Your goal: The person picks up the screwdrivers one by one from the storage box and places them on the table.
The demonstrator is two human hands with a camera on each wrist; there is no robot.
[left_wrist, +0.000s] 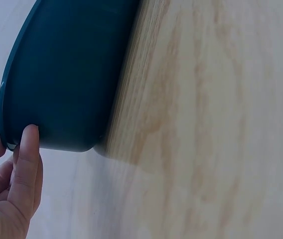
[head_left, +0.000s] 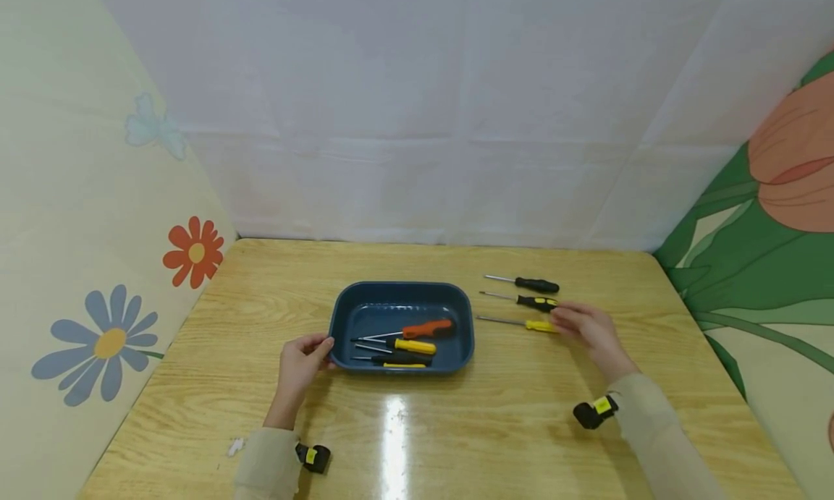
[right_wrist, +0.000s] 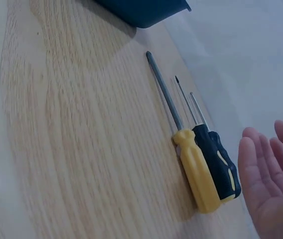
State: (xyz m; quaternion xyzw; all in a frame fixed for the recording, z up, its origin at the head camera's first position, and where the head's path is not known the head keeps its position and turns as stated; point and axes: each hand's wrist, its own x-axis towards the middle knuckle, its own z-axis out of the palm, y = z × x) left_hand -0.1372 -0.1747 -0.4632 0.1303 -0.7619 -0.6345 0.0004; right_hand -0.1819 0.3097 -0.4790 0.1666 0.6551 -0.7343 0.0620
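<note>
My left hand (head_left: 300,366) pinches the left rim of a dark blue rectangular tray (head_left: 378,309), thumb on top and fingers underneath, as the left wrist view also shows. Inside it lie several screwdrivers, among them one with an orange-and-black handle (head_left: 422,330) and one with a yellow-and-black handle (head_left: 415,346). To the right of the tray, three screwdrivers lie side by side: black (head_left: 537,285), black-and-yellow (head_left: 536,302) and yellow (head_left: 539,327). By their handle ends hovers my right hand (head_left: 591,333); in the right wrist view its thumb and fingers are apart, holding nothing.
All this stands on a wood-grain table (head_left: 502,413) with a white sheet (head_left: 443,124) hanging behind its back edge. Patterned cloths flank it on both sides. A black camera (head_left: 594,412) is worn on the right wrist, another (head_left: 314,457) on the left.
</note>
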